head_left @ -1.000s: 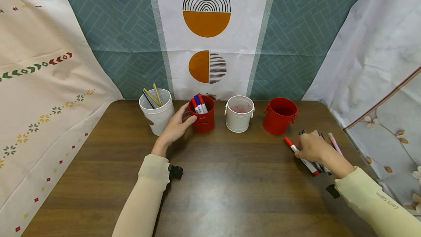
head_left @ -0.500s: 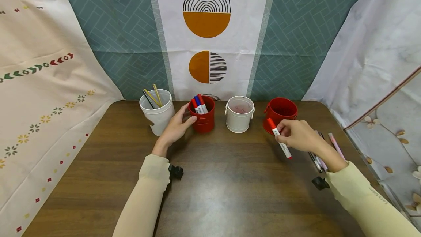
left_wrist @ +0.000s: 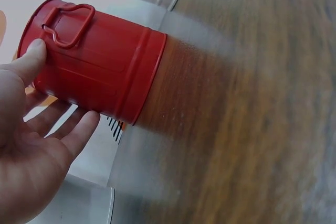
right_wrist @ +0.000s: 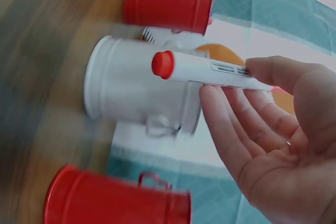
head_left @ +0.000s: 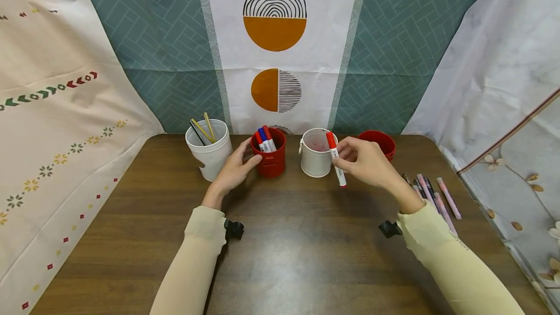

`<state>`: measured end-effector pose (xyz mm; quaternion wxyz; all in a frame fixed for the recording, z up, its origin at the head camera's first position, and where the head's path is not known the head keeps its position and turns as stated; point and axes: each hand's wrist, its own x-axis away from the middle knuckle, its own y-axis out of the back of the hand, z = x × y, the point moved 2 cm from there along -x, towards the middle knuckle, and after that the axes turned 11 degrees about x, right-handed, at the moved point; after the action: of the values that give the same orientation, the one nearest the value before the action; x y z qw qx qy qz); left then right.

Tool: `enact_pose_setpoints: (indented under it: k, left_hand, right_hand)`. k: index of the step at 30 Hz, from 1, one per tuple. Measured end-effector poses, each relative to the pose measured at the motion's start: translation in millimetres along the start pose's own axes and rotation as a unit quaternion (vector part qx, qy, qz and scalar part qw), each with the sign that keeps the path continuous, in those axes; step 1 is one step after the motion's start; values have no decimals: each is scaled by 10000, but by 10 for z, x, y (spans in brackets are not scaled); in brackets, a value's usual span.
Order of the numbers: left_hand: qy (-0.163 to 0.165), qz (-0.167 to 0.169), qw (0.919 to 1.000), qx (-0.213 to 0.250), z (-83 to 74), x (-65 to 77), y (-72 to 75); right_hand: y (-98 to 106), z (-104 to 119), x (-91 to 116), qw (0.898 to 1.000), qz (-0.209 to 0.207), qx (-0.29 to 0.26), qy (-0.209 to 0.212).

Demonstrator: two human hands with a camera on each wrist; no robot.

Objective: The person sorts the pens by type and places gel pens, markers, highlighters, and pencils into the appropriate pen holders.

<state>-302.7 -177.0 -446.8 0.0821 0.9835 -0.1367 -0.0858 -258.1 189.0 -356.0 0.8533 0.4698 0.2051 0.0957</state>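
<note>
My right hand (head_left: 360, 159) pinches a white whiteboard marker (head_left: 337, 163) with a red cap, thumb on one side and fingers on the other. It holds the marker upright, slightly tilted, in front of the right side of a white bucket (head_left: 314, 163). My left hand (head_left: 234, 168) holds the left side of a red bucket (head_left: 272, 165), with the thumb on its front and the fingers around its side, as the left wrist view also shows. Inside that bucket stand red-capped markers and a blue-capped marker (head_left: 262, 134).
At the far left, a white container (head_left: 215, 157) holds several pencil-like sticks. Another red bucket (head_left: 379, 141) stands at the right, partly hidden by my right hand. Several pink and dark pens (head_left: 442, 208) lie on the wooden table (head_left: 280, 247) at the right.
My right hand has picked up the red-capped marker from the pens at the right and carried it leftward to the white bucket. My left hand stays at the red bucket.
</note>
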Motion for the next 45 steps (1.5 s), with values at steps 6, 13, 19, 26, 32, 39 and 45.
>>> enact_pose_setpoints:
  k: [6, 13, 19, 26, 32, 39, 45]
  left_hand:
    - [43, -27, 10000, 20, 15, 2, 6]
    - [38, -36, 10000, 24, 7, 2, 3]
    - [4, -1, 10000, 51, -10, 11, 1]
    - [22, 1, 9999, 111, -16, 17, -2]
    - [87, -25, 9999, 49, -24, 18, -9]
    - [100, -40, 9999, 40, -15, 11, -6]
    - [75, -34, 10000, 48, -22, 19, -2]
  right_hand:
    - [-99, 252, -229, 9987, -331, -386, 42]
    - [-193, 487, -523, 9956, -769, -529, 105]
    - [-280, 648, -756, 9925, -950, -732, 244]
    - [-380, 789, -979, 9885, -993, -1076, 366]
    - [-477, 865, -1110, 9879, -937, -1172, 390]
    - [-622, 868, -1200, 9911, -717, -1111, 165]
    - [-741, 836, -1221, 9930, -475, -1077, 10]
